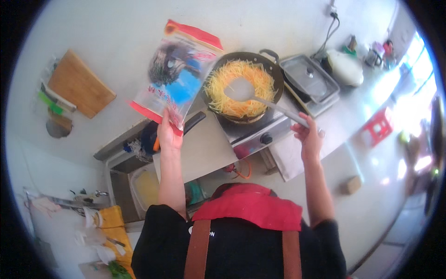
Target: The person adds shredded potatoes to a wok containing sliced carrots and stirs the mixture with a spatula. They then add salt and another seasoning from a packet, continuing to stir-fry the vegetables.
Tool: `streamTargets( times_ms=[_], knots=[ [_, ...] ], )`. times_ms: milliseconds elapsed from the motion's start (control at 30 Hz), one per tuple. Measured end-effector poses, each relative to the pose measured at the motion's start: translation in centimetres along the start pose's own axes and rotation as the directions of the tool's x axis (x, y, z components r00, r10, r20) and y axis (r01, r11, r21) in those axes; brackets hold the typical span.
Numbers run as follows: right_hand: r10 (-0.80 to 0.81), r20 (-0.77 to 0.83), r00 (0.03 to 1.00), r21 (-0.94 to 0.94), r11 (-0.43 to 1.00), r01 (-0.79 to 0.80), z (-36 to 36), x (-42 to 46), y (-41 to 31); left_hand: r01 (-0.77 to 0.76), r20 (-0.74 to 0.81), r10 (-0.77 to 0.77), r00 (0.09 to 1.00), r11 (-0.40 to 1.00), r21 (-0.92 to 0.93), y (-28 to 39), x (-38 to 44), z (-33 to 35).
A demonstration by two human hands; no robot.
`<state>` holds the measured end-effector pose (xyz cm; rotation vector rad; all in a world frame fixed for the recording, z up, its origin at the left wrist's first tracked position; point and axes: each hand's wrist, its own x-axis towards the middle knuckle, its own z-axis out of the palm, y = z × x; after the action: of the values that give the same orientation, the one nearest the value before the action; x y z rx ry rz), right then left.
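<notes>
My left hand grips the lower end of a printed plastic bag with red ends, a blue patch and writing. The bag is raised to the left of a dark wok, and its right edge overlaps the wok's rim in view. With my right hand I hold the long handle of a metal wok ladle. The ladle's round head rests in the middle of the wok, ringed by pale yellow and orange shreds of vegetable. Under the wok stands a gas stove with a black knob.
A lidded metal tray lies right of the wok. At left are a sink with a plastic tub, and a dark pan whose handle reaches over the counter. A wooden cutting board leans against the wall. A red stool stands far right.
</notes>
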<state>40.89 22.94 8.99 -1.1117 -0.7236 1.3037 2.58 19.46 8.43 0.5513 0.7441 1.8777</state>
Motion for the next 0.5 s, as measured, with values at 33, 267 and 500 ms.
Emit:
streamTargets(
  times_ms=[33,267,500],
  knots=[
    [0.007,-0.003,1.000,0.002,1.000,-0.007,-0.1,0.1,0.2,0.097,-0.012,-0.103,0.995,0.968,-0.231,-0.3,-0.8,0.0],
    [0.066,0.040,0.997,-0.006,0.998,-0.066,0.0,0.5,2.6,0.333,0.293,-0.163,0.942,0.356,-0.873,-0.4,-7.0,0.1],
    [0.018,0.117,0.993,-0.022,1.000,-0.015,1.7,1.6,6.7,0.134,0.175,0.144,0.974,0.255,-0.958,3.7,-17.3,-4.3]
  ],
)
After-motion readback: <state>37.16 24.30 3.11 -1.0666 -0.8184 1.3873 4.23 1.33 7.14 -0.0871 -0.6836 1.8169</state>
